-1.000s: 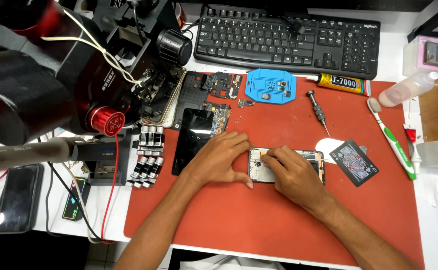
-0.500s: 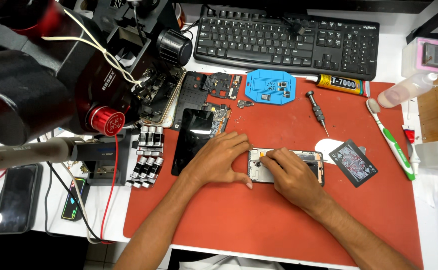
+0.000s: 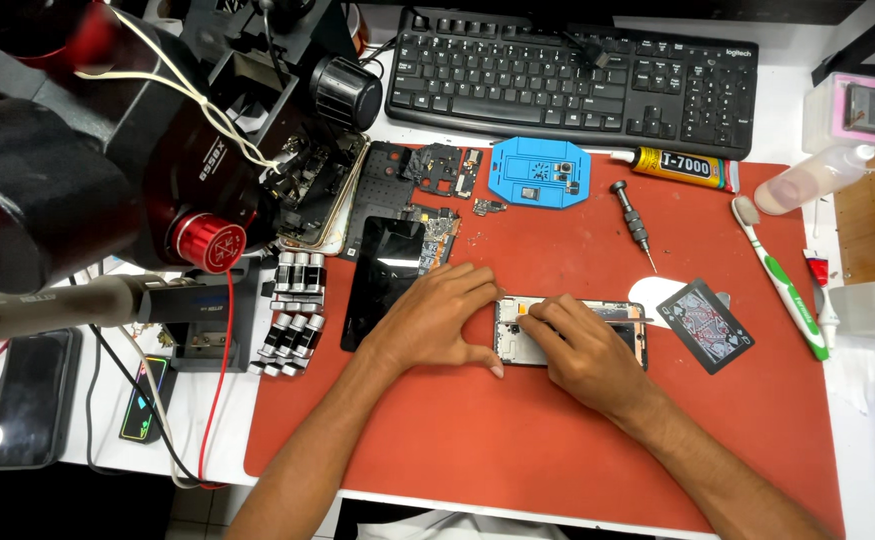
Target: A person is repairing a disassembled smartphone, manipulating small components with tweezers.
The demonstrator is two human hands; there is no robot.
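An opened smartphone frame with exposed metal and orange innards (image 3: 612, 318) lies flat near the middle of the red rubber work mat (image 3: 517, 440), its long axis running left to right across the desk. The left hand (image 3: 435, 322) rests on the mat with fingers together and thumb spread, pressing against the frame's left end. The right hand (image 3: 579, 350) covers the frame's middle, fingers curled tight around a thin metal tool (image 3: 629, 320) whose tip points right along the frame. Just right of the frame lies a dark playing card (image 3: 709, 325); a black phone screen (image 3: 385, 280) sits beside the left hand. Farther back are a small screwdriver (image 3: 634, 224), a blue round fixture (image 3: 539, 172) and a black keyboard (image 3: 572, 75).
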